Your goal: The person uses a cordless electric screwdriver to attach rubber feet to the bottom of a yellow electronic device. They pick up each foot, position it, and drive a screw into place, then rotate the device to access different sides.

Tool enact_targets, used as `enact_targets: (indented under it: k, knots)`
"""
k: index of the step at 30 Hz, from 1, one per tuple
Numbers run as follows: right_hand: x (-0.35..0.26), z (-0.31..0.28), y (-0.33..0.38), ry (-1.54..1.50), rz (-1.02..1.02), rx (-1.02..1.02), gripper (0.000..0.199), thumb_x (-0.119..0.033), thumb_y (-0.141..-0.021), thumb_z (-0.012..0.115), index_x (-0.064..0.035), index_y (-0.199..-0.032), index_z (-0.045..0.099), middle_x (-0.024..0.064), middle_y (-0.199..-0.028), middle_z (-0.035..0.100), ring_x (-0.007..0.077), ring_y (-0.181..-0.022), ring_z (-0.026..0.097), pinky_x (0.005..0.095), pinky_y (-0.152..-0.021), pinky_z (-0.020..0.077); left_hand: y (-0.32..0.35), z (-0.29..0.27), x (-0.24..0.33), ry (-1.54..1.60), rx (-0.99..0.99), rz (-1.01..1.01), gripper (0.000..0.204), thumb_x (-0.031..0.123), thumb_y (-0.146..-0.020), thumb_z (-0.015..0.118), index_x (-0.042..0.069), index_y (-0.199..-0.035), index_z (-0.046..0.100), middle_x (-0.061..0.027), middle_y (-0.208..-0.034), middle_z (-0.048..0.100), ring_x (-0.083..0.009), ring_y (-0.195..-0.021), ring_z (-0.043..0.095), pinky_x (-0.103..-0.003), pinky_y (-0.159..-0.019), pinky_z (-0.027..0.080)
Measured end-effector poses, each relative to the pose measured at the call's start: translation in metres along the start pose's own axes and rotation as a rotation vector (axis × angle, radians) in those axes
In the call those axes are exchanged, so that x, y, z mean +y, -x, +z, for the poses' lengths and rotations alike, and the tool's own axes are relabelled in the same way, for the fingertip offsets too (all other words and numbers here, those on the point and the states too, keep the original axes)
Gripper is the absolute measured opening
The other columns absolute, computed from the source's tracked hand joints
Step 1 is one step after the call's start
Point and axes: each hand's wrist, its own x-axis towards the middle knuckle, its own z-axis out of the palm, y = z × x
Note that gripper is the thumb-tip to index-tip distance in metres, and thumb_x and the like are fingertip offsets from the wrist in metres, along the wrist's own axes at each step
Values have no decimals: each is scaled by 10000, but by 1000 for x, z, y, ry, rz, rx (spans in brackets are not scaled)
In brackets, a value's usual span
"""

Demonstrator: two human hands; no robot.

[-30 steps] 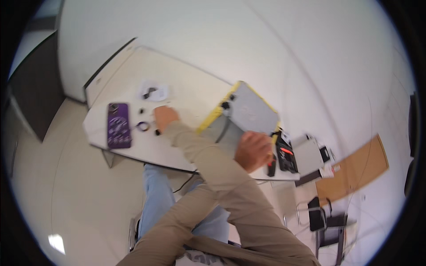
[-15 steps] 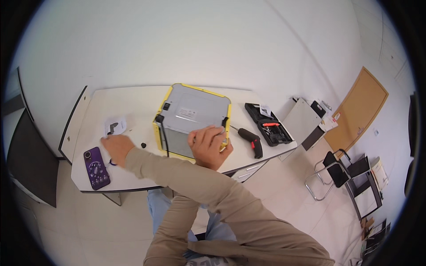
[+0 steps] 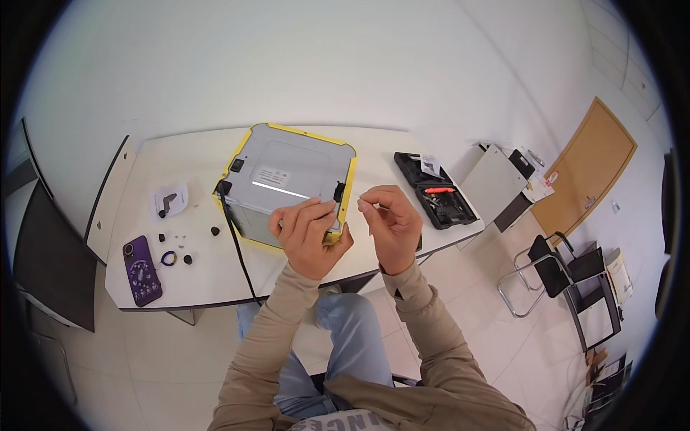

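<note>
A grey box-shaped appliance with yellow edges and a black power cord lies tilted on the table. My left hand is wrapped over its near right corner, the thumb at the yellow edge. Just right of that corner, my right hand is raised with thumb and index finger pinched together; anything between them is too small to name. A dark handle end, part of the cordless screwdriver, peeks out beside my right hand, which hides most of that tool. Black round caps and tiny pale pieces lie left of the appliance.
At the left stand a purple phone, a coiled blue-yellow band and a paper leaflet. An open black tool case with an orange-red tool sits at the right table end. Beyond are a chair and a door.
My right hand has come back from the small parts at the left, uncrossing my arms, to the appliance's right side. My left hand stays on the corner.
</note>
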Motion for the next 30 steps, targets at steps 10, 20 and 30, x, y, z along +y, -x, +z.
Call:
enact_targets:
  k: [10, 20, 30]
  knots:
    - [11, 7, -6, 11, 3, -194, 125, 66, -809, 673, -1, -914, 685, 68, -887, 627, 108, -746, 603, 217, -582, 495, 0, -3, -5, -35, -10, 3, 228, 173, -681, 738, 142, -861, 600, 40, -991, 672, -177, -937, 624, -376, -879, 316]
    - [3, -2, -13, -76, 152, -265, 102, 70, -815, 660, 14, -900, 666, 68, -890, 616, 108, -748, 608, 206, -564, 523, 0, -2, -3, -11, 0, -20, 225, 191, -686, 746, 141, -849, 599, 31, -984, 677, -170, -919, 630, -377, -871, 315]
    - [-4, 0, -20, 219, -73, -302, 114, 72, -797, 666, 8, -891, 664, 67, -860, 625, 131, -705, 612, 237, -571, 511, 2, -3, -5, -12, -14, -8, 272, 159, -672, 742, 135, -896, 590, 16, -999, 680, -202, -931, 619, -381, -871, 319]
